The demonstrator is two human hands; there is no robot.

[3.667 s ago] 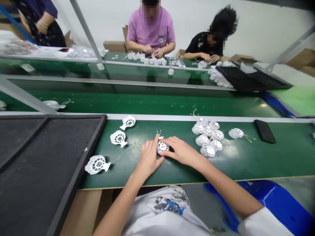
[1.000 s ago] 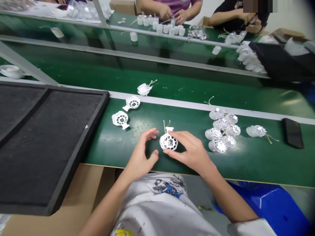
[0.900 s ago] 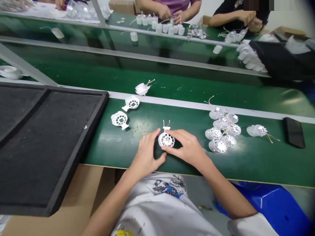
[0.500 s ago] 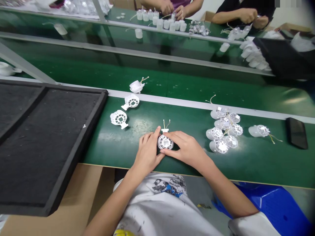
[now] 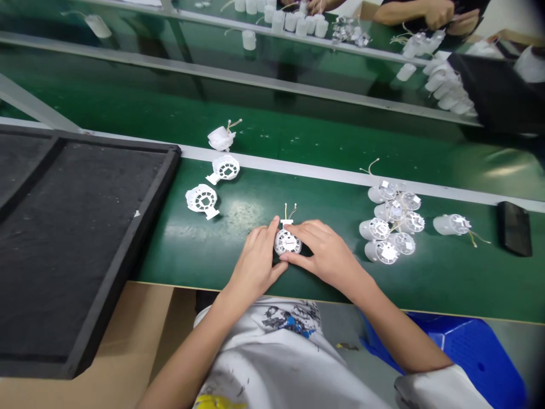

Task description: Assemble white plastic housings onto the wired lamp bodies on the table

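Between my two hands, near the front of the green bench, is a round white plastic housing [image 5: 288,242] with a slotted face. A tab and two thin wires [image 5: 290,211] stick out from its far side. My left hand [image 5: 254,258] presses along its left edge, index finger stretched forward. From the right, the thumb and fingers of my right hand [image 5: 327,253] pinch its rim. Two similar slotted white housings, one nearer [image 5: 201,199] and one farther [image 5: 225,168], lie to the left. Behind them sits a white part with wires [image 5: 221,138].
Several white cylindrical parts [image 5: 385,221] lie grouped at right, with a single wired one [image 5: 451,224] beside a black phone [image 5: 514,228]. A large black tray [image 5: 106,187] covers the left side. Across the bench, co-workers' hands [image 5: 443,14] work near more white cylinders.
The camera view has tilted slightly downward and turned a little. Both my hands keep their hold on the housing, with only slight finger movement.
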